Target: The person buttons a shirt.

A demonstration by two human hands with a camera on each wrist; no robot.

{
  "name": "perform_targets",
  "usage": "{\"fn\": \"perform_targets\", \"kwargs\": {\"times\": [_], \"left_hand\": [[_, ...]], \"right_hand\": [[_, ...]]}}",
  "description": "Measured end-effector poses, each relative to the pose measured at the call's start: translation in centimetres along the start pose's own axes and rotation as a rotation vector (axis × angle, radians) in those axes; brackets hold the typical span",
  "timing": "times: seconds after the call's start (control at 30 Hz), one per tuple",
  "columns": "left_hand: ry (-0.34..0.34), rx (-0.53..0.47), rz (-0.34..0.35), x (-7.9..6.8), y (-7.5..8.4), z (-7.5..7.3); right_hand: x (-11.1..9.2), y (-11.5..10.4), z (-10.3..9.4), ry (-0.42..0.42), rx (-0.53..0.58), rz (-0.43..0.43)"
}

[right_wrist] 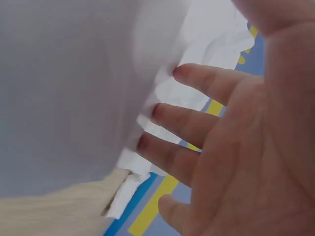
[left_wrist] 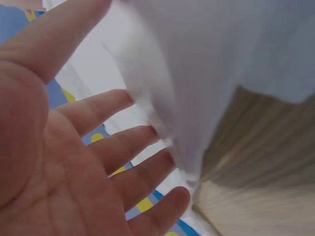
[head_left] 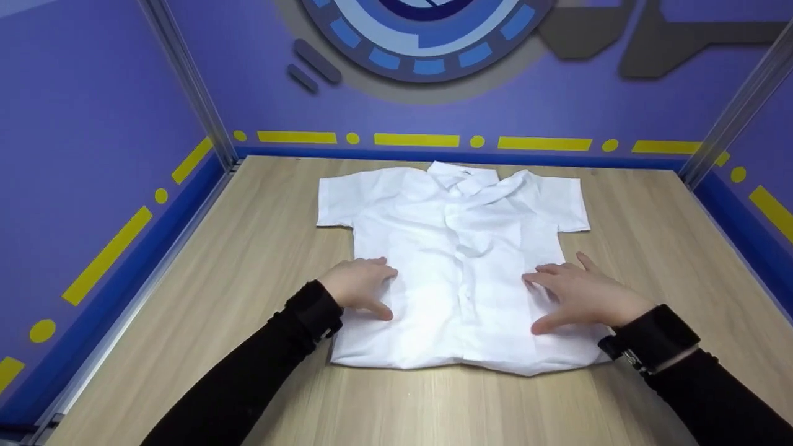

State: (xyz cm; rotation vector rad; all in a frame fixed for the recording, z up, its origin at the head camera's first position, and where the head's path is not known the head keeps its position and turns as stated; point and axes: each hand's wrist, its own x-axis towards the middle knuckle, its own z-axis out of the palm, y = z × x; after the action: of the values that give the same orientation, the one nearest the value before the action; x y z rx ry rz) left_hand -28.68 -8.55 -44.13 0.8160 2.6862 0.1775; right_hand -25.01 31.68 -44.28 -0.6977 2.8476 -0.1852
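A white short-sleeved button-up shirt (head_left: 427, 291) lies spread front side up, collar toward the back wall and hem toward me. My left hand (head_left: 359, 286) is at the shirt's left side, its fingertips touching the cloth. On the other side my right hand (head_left: 579, 294) touches the fabric with spread fingers, the little finger lifted away from it. In the left wrist view, the fingers (left_wrist: 133, 147) reach straight to the white cloth (left_wrist: 182, 64). The right wrist view shows three fingertips meeting the shirt (right_wrist: 74, 88). Small creases run along the button placket and below the collar.
The shirt lies on a wood-grain table (head_left: 248, 248). Blue-purple panels with yellow marks (head_left: 417, 140) wall it in at the back and both sides. Metal corner posts (head_left: 192, 80) stand at the back corners. Both wrists carry black straps (head_left: 660, 337).
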Motion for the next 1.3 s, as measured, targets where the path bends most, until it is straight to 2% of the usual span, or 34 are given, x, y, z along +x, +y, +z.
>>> {"fn": "perform_targets", "kwargs": {"times": [0.13, 0.27, 0.33, 0.43, 0.53, 0.6, 0.7, 0.77, 0.83, 0.93, 1.03, 1.1, 1.17, 1.23, 1.3], "left_hand": [[0.06, -0.037, 0.01, 0.6, -0.4, -1.1], [0.166, -0.053, -0.03, 2.8, -2.2, -1.9], [0.171, -0.037, -0.064, 3.8, -3.4, -2.1], [0.079, -0.041, -0.128, 4.8, -5.2, -1.9], [-0.041, -0.068, -0.18, 4.7, -6.3, -1.8], [-0.083, -0.08, -0.195, 4.4, -6.5, -1.8], [-0.111, -0.057, -0.202, 3.9, -6.2, -2.3], [-0.115, -0.041, -0.189, 3.9, -5.4, -2.8], [-0.078, -0.046, -0.156, 4.3, -4.2, -3.2], [0.003, -0.045, -0.058, 5.3, -0.7, -3.4], [0.061, -0.004, 0.04, 6.4, 3.6, -2.6], [0.053, 0.064, 0.082, 7.0, 6.2, -1.7], [0.036, 0.133, 0.104, 7.5, 8.0, -0.8], [0.02, 0.18, 0.109, 7.6, 9.0, 0.0], [0.0, 0.183, 0.103, 7.5, 9.6, 0.4]], "right_hand": [[1.3, 0.4, -0.4, 0.054, -0.016, 0.013], [3.5, 1.9, -0.5, 0.118, 0.017, 0.049], [4.4, 2.8, -0.5, 0.109, 0.034, 0.069], [5.0, 3.9, -0.4, 0.005, 0.056, 0.107], [4.8, 4.6, -0.2, -0.105, 0.053, 0.141], [4.4, 4.9, -0.2, -0.137, 0.049, 0.158], [4.0, 4.9, -0.5, -0.154, 0.019, 0.177], [4.0, 4.6, -1.0, -0.147, 0.012, 0.178], [4.5, 4.1, -1.5, -0.115, 0.004, 0.169], [6.4, 2.8, -2.3, -0.04, -0.02, 0.127], [9.2, 0.9, -2.8, 0.03, -0.036, 0.054], [11.1, -0.5, -3.0, 0.056, -0.024, -0.01], [12.8, -2.0, -3.1, 0.056, 0.012, -0.048], [14.2, -3.2, -2.9, 0.033, 0.053, -0.084], [15.3, -4.2, -2.5, -0.032, 0.084, -0.107]]}}
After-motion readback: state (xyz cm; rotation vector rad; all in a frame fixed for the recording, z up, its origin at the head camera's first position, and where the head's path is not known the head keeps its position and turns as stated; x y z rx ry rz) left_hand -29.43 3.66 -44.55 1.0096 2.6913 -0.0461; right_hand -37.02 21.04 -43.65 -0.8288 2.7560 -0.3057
